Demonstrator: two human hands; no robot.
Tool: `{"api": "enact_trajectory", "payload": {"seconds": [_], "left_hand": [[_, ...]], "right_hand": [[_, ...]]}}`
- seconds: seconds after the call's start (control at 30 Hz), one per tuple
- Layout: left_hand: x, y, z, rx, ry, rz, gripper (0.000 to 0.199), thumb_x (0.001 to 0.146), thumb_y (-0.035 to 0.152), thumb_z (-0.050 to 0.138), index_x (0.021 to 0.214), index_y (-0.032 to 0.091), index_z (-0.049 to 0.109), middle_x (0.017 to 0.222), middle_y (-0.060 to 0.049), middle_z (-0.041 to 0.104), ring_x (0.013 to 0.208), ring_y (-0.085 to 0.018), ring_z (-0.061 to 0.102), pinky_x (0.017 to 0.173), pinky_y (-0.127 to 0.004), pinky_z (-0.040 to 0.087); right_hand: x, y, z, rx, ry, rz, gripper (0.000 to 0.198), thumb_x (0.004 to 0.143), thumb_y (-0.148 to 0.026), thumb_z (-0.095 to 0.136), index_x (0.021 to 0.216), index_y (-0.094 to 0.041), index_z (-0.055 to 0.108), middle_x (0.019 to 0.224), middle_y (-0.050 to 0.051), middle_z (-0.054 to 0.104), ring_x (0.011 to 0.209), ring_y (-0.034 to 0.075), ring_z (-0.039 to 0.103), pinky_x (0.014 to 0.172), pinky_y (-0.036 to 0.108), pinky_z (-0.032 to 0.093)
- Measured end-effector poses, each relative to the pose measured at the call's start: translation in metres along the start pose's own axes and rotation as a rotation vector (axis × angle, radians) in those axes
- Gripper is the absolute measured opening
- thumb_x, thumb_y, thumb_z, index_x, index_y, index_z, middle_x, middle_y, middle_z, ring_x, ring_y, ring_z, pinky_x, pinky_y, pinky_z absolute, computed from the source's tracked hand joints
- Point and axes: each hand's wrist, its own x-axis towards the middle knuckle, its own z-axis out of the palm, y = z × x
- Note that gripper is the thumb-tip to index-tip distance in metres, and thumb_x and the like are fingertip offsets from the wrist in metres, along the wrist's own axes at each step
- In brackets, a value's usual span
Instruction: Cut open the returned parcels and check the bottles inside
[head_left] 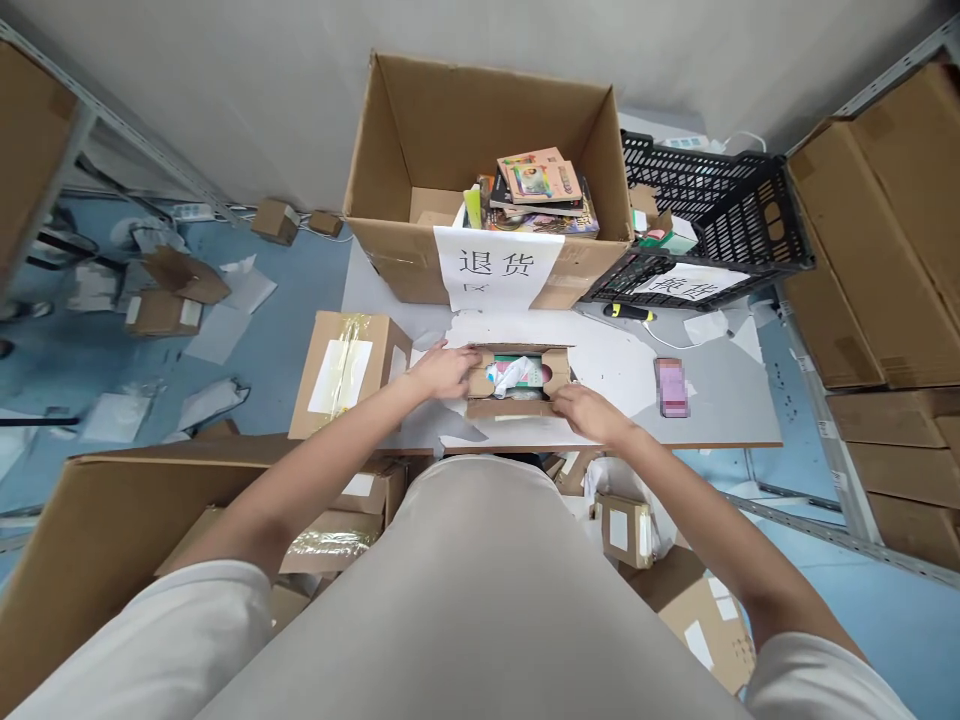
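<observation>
A small open cardboard box (501, 408) lies on the white table in front of me. Inside it are a green and pink packet (534, 372) and crumpled white paper or plastic (512, 376); I cannot make out the packet's kind. My left hand (444, 371) is closed on the left end of the box, fingertips at its back left corner. At the front right corner, my right hand (589, 411) pinches the box's edge, its fingertips partly hidden.
Behind stands a large cardboard box (397, 255) holding several books, with a black crate (750, 200) to its right. A taped carton (341, 375) is on the left. A black and yellow cutter (628, 312) and a phone (672, 388) lie on the table (727, 425).
</observation>
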Motion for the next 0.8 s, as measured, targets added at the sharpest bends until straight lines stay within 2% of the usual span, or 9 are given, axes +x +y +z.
{"api": "enact_trajectory", "payload": {"seconds": [0.1,0.2,0.27,0.37,0.47,0.57,0.63,0.7,0.8], "left_hand": [[0.018,0.029,-0.011,0.06,0.01,0.102,0.028,0.08,0.02,0.044,0.097,0.018,0.067,0.099,-0.011,0.07,0.098,-0.024,0.063,0.089,-0.038,0.042],[0.039,0.051,-0.012,0.129,-0.161,0.222,0.022,0.08,0.018,0.05,0.088,0.02,0.071,0.087,-0.01,0.071,0.088,-0.022,0.065,0.078,-0.032,0.044],[0.047,0.056,-0.013,0.166,-0.224,0.183,0.021,0.083,0.022,0.051,0.084,0.018,0.072,0.082,-0.011,0.071,0.081,-0.023,0.066,0.073,-0.032,0.043],[0.041,0.056,-0.018,0.179,-0.175,0.122,0.031,0.085,0.039,0.053,0.079,0.015,0.072,0.081,-0.014,0.071,0.084,-0.026,0.065,0.081,-0.037,0.041],[0.021,0.053,-0.019,0.208,-0.088,-0.045,0.051,0.077,0.06,0.057,0.087,0.013,0.072,0.092,-0.019,0.069,0.095,-0.031,0.06,0.093,-0.047,0.034],[-0.001,0.05,-0.005,0.203,0.009,-0.188,0.085,0.065,0.074,0.057,0.12,0.01,0.06,0.129,-0.025,0.052,0.118,-0.039,0.044,0.103,-0.056,0.022],[-0.01,0.046,0.011,0.159,0.059,-0.234,0.105,0.061,0.078,0.055,0.138,0.007,0.04,0.146,-0.025,0.032,0.13,-0.041,0.028,0.107,-0.059,0.013],[-0.014,0.043,0.028,0.098,0.089,-0.27,0.114,0.061,0.078,0.053,0.144,0.005,0.027,0.152,-0.024,0.019,0.134,-0.041,0.019,0.108,-0.059,0.01],[-0.014,0.037,0.045,0.019,0.136,-0.309,0.116,0.063,0.078,0.052,0.146,0.004,0.018,0.154,-0.022,0.012,0.137,-0.04,0.016,0.108,-0.057,0.014]], "right_hand": [[0.039,0.002,-0.02,-0.104,-0.168,0.092,0.033,0.086,-0.006,0.041,0.107,-0.015,0.065,0.102,0.013,0.067,0.1,0.021,0.059,0.09,0.033,0.041],[0.07,0.001,-0.031,-0.197,-0.325,0.169,0.028,0.086,-0.009,0.044,0.096,-0.014,0.071,0.091,0.014,0.071,0.088,0.023,0.065,0.081,0.035,0.044],[0.076,0.001,-0.034,-0.235,-0.369,0.192,0.027,0.085,-0.008,0.045,0.09,-0.012,0.072,0.088,0.016,0.071,0.084,0.025,0.065,0.078,0.036,0.045],[0.065,0.004,-0.035,-0.269,-0.345,0.126,0.021,0.084,-0.018,0.054,0.092,-0.01,0.072,0.097,0.018,0.069,0.098,0.028,0.061,0.086,0.039,0.042],[0.042,0.008,-0.032,-0.328,-0.246,0.066,0.032,0.078,-0.037,0.066,0.091,-0.009,0.071,0.095,0.018,0.067,0.1,0.03,0.057,0.095,0.042,0.036],[0.022,0.01,-0.017,-0.372,-0.133,0.125,0.031,0.081,-0.036,0.061,0.093,-0.009,0.07,0.095,0.017,0.066,0.097,0.029,0.057,0.104,0.05,0.026],[0.013,0.014,0.0,-0.357,-0.062,0.183,0.029,0.086,-0.028,0.055,0.104,-0.01,0.067,0.106,0.017,0.064,0.106,0.029,0.055,0.11,0.054,0.014],[0.006,0.021,0.017,-0.311,-0.001,0.233,0.036,0.09,-0.025,0.046,0.121,-0.012,0.057,0.125,0.018,0.057,0.121,0.029,0.047,0.11,0.06,0.009],[-0.001,0.034,0.031,-0.234,0.029,0.281,0.048,0.094,-0.03,0.035,0.14,-0.016,0.037,0.148,0.016,0.035,0.138,0.029,0.027,0.108,0.064,0.014]]}}
